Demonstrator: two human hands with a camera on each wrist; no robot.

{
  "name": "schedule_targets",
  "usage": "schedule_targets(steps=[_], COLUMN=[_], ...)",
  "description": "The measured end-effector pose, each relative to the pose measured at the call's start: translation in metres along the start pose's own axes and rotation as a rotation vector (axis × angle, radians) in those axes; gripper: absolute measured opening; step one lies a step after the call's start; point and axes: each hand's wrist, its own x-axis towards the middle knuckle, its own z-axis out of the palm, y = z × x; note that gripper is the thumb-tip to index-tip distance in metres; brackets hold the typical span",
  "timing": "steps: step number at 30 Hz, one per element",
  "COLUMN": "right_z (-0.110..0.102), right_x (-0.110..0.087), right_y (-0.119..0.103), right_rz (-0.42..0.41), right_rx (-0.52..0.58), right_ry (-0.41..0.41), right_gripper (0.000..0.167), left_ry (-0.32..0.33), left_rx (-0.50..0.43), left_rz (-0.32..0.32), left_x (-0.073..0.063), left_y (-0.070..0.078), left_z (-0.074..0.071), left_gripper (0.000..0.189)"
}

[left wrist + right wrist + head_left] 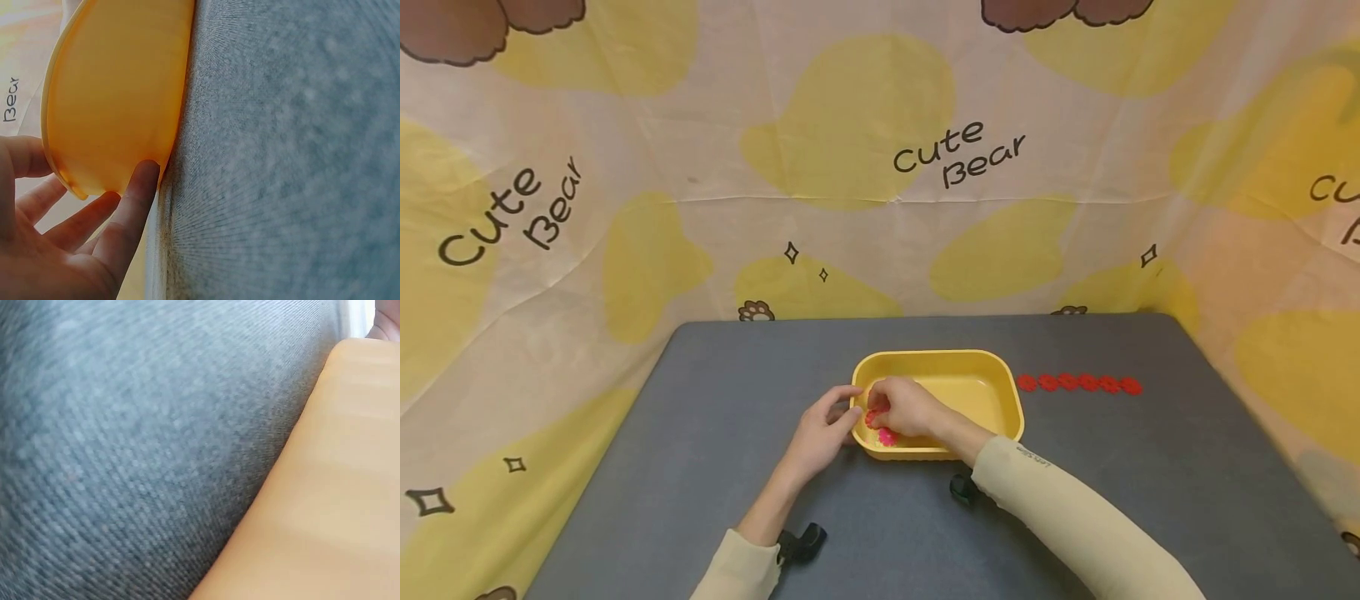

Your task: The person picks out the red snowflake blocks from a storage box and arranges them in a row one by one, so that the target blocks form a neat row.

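Observation:
A yellow plastic tray [985,400] stands on the table. My left hand [820,429] holds its left end. In the left wrist view the thumb is at the rim and the other fingers [134,200] lie against the outer wall. My right hand [910,407] reaches down into the tray's left part, its fingers bent around a small red flower-shaped piece [872,418]. A pink flower-shaped piece [887,437] lies just below that hand on the tray floor. The right wrist view shows only the tray's outer side [325,487] and a bit of the left hand.
To the right of the tray, several red flower-shaped pieces [1069,382] form a row on the grey table [737,358]. A patterned yellow and cream cloth [850,125] hangs behind and at both sides. Dark camera mounts [802,543] are on the wrists.

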Motion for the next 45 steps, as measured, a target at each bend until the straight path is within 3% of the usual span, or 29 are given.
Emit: schedule_targets(steps=[19,25,31,45], right_z=[-0.002,-0.005,-0.012,-0.027], right_x=[-0.004,-0.007,-0.009,-0.027], right_y=[-0.002,-0.002,-0.003,-0.007], right_rz=[0.028,0.002,0.002,0.011], right_rx=[0.089,0.100,0.141,0.165], right_ry=[0.006,0.026,0.049,0.088], right_gripper=[0.012,0.010,0.010,0.016], left_ry=[0.000,0.014,0.001,-0.001], left_rx=[0.005,-0.002,-0.005,0.013], left_rz=[0.005,-0.019,0.002,-0.014], left_x=[-0.003,-0.009,-0.002,-0.003], left_y=[0.003,0.020,0.003,0.004], left_z=[0.000,0.003,0.000,0.001], left_gripper=[0.031,0.031,0.032,0.032])
